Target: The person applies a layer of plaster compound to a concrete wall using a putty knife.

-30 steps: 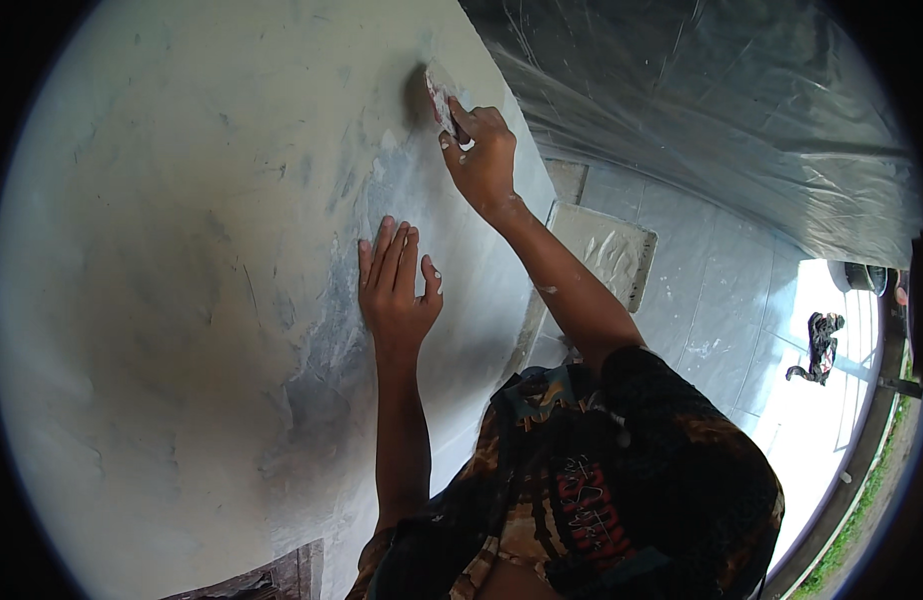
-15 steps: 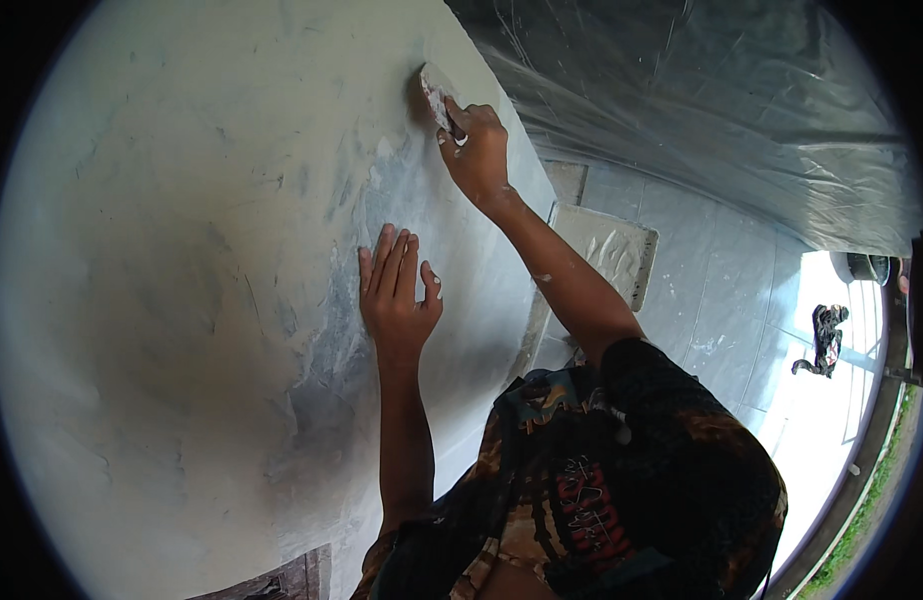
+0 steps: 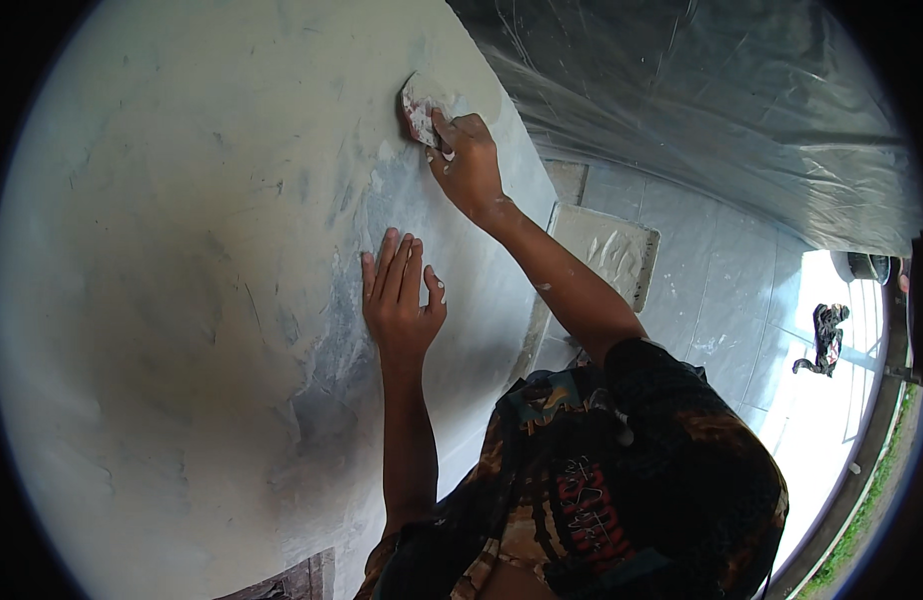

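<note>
1. My left hand (image 3: 400, 300) lies flat on the plastered wall (image 3: 182, 260), fingers together and straight, thumb spread, holding nothing.
2. Higher up, my right hand (image 3: 469, 165) has its fingers clamped on a putty knife (image 3: 419, 108), blade pressed to the wall.
3. Beyond, a putty-smeared board (image 3: 607, 250) lies on the tiled floor (image 3: 722, 290), below plastic sheeting (image 3: 702, 110).
</note>
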Action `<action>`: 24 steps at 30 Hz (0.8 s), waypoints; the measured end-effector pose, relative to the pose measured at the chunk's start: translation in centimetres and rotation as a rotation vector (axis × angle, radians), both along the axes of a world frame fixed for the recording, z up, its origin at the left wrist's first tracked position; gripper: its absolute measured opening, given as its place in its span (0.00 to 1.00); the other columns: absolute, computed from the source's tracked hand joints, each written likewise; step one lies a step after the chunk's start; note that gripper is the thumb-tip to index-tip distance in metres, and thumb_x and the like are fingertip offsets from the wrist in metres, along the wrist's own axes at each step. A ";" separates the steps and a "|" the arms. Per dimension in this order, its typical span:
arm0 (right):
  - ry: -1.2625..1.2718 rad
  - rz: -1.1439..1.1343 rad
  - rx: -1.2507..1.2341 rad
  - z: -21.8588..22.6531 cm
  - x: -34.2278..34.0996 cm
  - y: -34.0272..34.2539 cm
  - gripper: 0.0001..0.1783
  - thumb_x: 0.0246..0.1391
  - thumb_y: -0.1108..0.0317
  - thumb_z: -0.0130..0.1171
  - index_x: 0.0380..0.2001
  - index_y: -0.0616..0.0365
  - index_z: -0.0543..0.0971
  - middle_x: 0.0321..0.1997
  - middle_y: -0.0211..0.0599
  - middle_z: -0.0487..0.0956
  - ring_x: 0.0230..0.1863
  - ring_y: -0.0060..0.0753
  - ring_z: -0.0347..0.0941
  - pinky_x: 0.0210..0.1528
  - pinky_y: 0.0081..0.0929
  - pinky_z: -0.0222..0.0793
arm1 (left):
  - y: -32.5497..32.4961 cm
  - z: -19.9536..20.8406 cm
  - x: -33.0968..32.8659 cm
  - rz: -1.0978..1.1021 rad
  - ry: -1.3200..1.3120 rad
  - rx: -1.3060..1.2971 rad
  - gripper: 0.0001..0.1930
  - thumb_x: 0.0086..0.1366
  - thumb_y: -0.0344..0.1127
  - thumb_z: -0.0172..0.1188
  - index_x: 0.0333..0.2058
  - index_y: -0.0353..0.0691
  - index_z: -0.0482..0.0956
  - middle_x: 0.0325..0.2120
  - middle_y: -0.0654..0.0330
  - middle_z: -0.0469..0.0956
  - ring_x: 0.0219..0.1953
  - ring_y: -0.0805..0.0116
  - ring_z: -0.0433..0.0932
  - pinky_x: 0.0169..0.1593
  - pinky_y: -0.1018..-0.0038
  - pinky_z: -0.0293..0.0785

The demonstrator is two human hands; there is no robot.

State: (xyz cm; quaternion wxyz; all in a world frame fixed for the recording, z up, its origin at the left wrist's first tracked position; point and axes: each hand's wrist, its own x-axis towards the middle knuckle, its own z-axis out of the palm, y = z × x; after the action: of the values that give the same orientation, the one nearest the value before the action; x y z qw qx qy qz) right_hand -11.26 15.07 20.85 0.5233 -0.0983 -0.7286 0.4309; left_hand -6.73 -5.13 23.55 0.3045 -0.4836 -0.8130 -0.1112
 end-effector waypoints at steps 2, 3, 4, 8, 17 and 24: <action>-0.011 0.089 0.028 -1.0 1.4 -3.1 0.31 0.37 0.79 0.67 0.51 0.67 0.77 0.36 0.43 0.78 0.43 0.46 0.72 0.46 0.37 0.73 | -0.5 0.0 0.0 0.015 -0.009 0.000 0.18 0.58 0.26 0.58 0.48 0.34 0.80 0.50 0.54 0.81 0.61 0.56 0.74 0.68 0.47 0.55; 0.036 0.142 0.045 -1.4 2.5 -4.4 0.30 0.37 0.79 0.67 0.51 0.67 0.78 0.35 0.43 0.78 0.42 0.46 0.72 0.45 0.38 0.73 | -0.6 0.1 0.0 0.021 -0.008 -0.001 0.18 0.58 0.26 0.58 0.48 0.34 0.80 0.50 0.54 0.81 0.61 0.56 0.74 0.68 0.47 0.55; 0.082 0.193 0.062 -1.6 3.8 -5.1 0.30 0.36 0.80 0.67 0.50 0.67 0.78 0.35 0.43 0.78 0.40 0.45 0.72 0.44 0.38 0.74 | -0.7 0.2 0.2 0.020 -0.013 -0.003 0.18 0.58 0.26 0.58 0.48 0.34 0.80 0.50 0.54 0.81 0.61 0.56 0.74 0.68 0.47 0.56; 0.133 0.059 -0.065 -0.3 3.6 -2.2 0.30 0.36 0.83 0.67 0.50 0.63 0.81 0.24 0.38 0.73 0.32 0.36 0.70 0.37 0.30 0.69 | -0.6 0.2 0.1 0.005 0.008 -0.007 0.18 0.59 0.26 0.58 0.49 0.33 0.80 0.51 0.53 0.80 0.61 0.56 0.73 0.67 0.47 0.56; 0.121 0.107 0.061 -0.9 3.4 -5.2 0.32 0.35 0.82 0.68 0.52 0.67 0.78 0.30 0.41 0.76 0.37 0.44 0.70 0.41 0.34 0.71 | -1.9 0.0 1.1 0.031 -0.035 -0.023 0.18 0.59 0.25 0.58 0.50 0.33 0.80 0.51 0.53 0.80 0.62 0.56 0.73 0.68 0.48 0.56; 0.065 -0.055 -0.075 2.4 1.2 -0.6 0.28 0.39 0.81 0.66 0.50 0.63 0.80 0.28 0.40 0.76 0.35 0.41 0.70 0.40 0.33 0.70 | -1.9 0.1 0.8 -0.015 -0.006 -0.022 0.18 0.59 0.26 0.58 0.49 0.33 0.80 0.51 0.53 0.80 0.62 0.55 0.73 0.67 0.48 0.57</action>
State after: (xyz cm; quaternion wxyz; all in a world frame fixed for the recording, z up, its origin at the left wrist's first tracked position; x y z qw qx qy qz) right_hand -10.05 14.47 23.21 0.5545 -0.1238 -0.6914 0.4463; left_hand -5.88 -7.08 23.68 0.2959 -0.4927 -0.8115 -0.1057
